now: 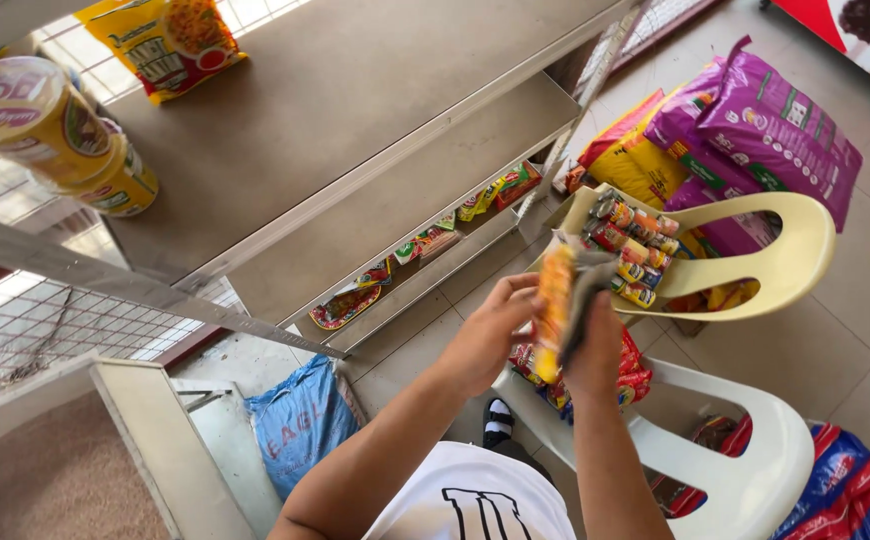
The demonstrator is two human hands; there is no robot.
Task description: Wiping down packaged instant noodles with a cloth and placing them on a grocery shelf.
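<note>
A long orange-yellow snack packet (555,305) stands roughly upright between the person's two hands, above the seat of a white plastic chair (755,450). The left hand (490,335) has its grip closed around the packet's left edge, thumb and fingers wrapped on it. The right hand (595,350) presses a grey cloth (583,290) against the packet's right side, its grip closed on cloth and packet together. Just beneath the hands, red snack packets (630,375) lie heaped on the white chair's seat. Beyond it, a cream plastic chair (795,250) carries a stack of small colourful packets (635,250) on its seat. Behind that chair, purple sacks (765,130) and a yellow sack (640,165) lean on the tiled floor. To the left runs a grey metal shelf unit (355,110); its lower shelf holds a row of flat packets (425,245) along the front edge, and the upper shelf bears a yellow noodle packet (170,40) and two yellow tins (65,135) at the far left. A blue sack (300,420) sits on the floor below the shelves, and red and blue sacks (860,480) lie at the lower right
</note>
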